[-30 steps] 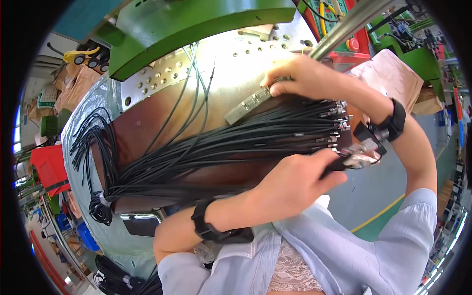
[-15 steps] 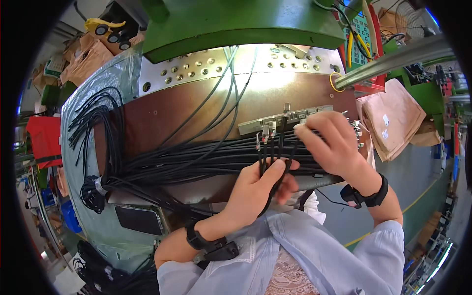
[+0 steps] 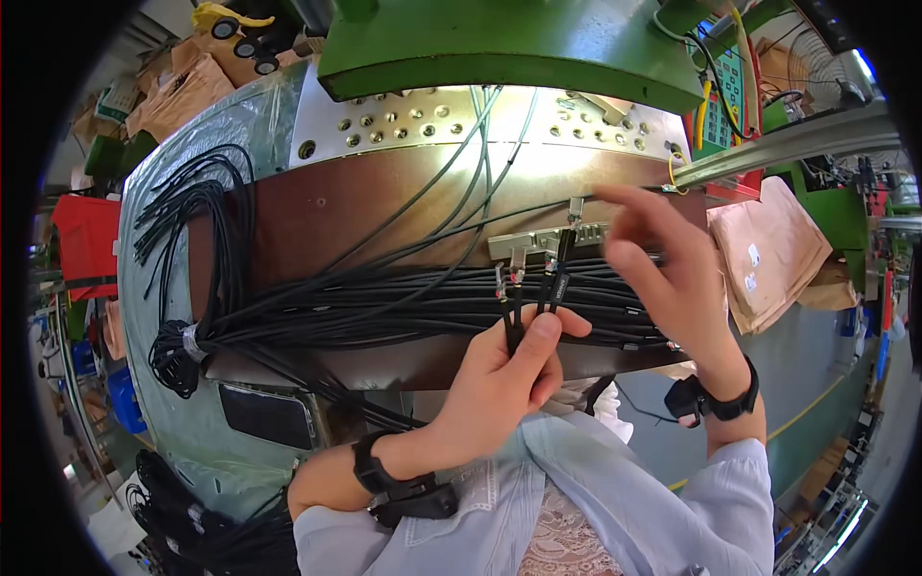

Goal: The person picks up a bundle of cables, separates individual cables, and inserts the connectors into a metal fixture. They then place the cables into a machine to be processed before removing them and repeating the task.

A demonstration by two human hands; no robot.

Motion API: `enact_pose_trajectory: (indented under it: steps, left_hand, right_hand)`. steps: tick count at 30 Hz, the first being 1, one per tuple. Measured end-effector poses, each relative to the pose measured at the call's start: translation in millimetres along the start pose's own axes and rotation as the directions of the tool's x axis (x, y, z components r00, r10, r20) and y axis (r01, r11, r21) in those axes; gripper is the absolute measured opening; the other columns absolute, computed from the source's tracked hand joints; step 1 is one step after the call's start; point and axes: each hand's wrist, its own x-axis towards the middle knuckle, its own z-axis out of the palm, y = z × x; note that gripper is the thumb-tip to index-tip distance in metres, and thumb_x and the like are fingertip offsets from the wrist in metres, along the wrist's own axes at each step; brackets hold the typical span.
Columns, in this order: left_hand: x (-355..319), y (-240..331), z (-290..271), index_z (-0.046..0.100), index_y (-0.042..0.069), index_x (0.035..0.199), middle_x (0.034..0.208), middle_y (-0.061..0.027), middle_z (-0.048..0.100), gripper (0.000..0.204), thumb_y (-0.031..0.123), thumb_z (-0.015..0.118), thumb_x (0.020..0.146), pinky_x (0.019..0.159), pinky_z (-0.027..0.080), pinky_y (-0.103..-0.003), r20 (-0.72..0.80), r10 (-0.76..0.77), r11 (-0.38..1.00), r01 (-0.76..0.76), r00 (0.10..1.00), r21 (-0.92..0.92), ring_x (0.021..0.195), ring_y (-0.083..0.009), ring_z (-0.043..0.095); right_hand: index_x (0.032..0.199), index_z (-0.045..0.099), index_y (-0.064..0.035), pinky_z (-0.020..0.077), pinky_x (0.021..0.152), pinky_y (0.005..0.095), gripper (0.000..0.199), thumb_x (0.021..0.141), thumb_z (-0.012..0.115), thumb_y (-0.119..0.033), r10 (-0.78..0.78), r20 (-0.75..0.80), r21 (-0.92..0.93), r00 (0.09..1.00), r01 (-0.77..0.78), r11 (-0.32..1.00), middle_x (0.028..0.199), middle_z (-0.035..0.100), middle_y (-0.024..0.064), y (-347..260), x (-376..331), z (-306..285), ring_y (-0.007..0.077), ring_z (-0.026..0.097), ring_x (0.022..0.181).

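Left hand (image 3: 495,379) pinches several black cables (image 3: 561,288) between thumb and fingers, and I have them standing nearly upright, their metal connectors (image 3: 575,209) fanned out above the fingertips. Right hand (image 3: 687,278) is apart from it, up and to its right, with thumb and forefinger spread wide; a thin dark cable (image 3: 523,214) runs toward the right fingertips, and through my feed I cannot tell whether they touch it. Just beyond the connectors, a grey metal block (image 3: 514,247) lies on the brown desk (image 3: 288,206), reaching toward the right hand. A thick cable bundle (image 3: 384,307) passes behind the left hand, spreading from well left of it toward the right hand; a pale tie (image 3: 190,343) gathers it at the far left. Ahead of both hands I see a perforated metal plate (image 3: 384,125) and, above it, a green machine part (image 3: 509,62). A dark flat device (image 3: 264,416) lies well to the left of the left hand. Off to the right of the right hand sit brown paper packages (image 3: 768,250), with a metal bar (image 3: 788,156) slanting above them.
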Motion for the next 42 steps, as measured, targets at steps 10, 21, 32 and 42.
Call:
enact_pose_trajectory:
  steps: [10,21,32,42]
  left_hand:
    - [14,-14,-6,0.055,0.006,0.097,0.056,0.0014,0.045,0.041,0.040,0.035,0.108,0.047,0.027,-0.022,-0.128,0.148,0.989,-0.146,0.981,0.026,0.049,-0.0048,0.035]
    - [12,-3,-3,0.059,0.000,0.108,0.084,-0.0098,0.069,0.039,0.033,0.040,0.107,0.060,0.046,-0.024,-0.106,-0.029,0.981,0.008,0.994,-0.194,0.067,-0.0112,0.059]
    - [3,-3,-18,0.062,0.002,0.107,0.062,0.0024,0.050,0.040,0.035,0.039,0.108,0.050,0.032,-0.021,-0.042,0.040,0.999,-0.041,0.998,-0.018,0.054,-0.0032,0.040]
    - [15,-3,-12,0.060,0.001,0.105,0.056,0.0026,0.042,0.039,0.034,0.038,0.109,0.047,0.025,-0.022,0.041,-0.076,0.960,0.085,0.996,-0.265,0.049,-0.0042,0.031]
  right_hand:
    - [0.102,0.069,-0.0059,0.0460,0.061,0.0369,0.026,0.078,0.074,-0.012,-0.429,0.090,-0.517,0.899,0.411,0.751,0.081,0.059,0.0059,-2,10,22,0.0258,0.057,0.071]
    - [0.100,0.063,-0.0047,0.0524,0.072,0.0355,0.031,0.069,0.065,-0.010,-0.673,0.237,-0.471,0.701,0.689,0.551,0.100,0.059,0.0092,21,19,35,0.0290,0.062,0.088]
    - [0.097,0.062,-0.0003,0.0539,0.079,0.0376,0.032,0.066,0.064,-0.009,-0.622,0.273,-0.445,0.733,0.670,0.594,0.100,0.062,0.0118,31,18,27,0.0299,0.063,0.094]
    - [0.097,0.062,-0.0002,0.0531,0.082,0.0361,0.034,0.066,0.063,-0.013,-0.609,0.373,-0.504,0.700,0.704,0.501,0.103,0.061,0.0112,23,20,27,0.0270,0.063,0.093]
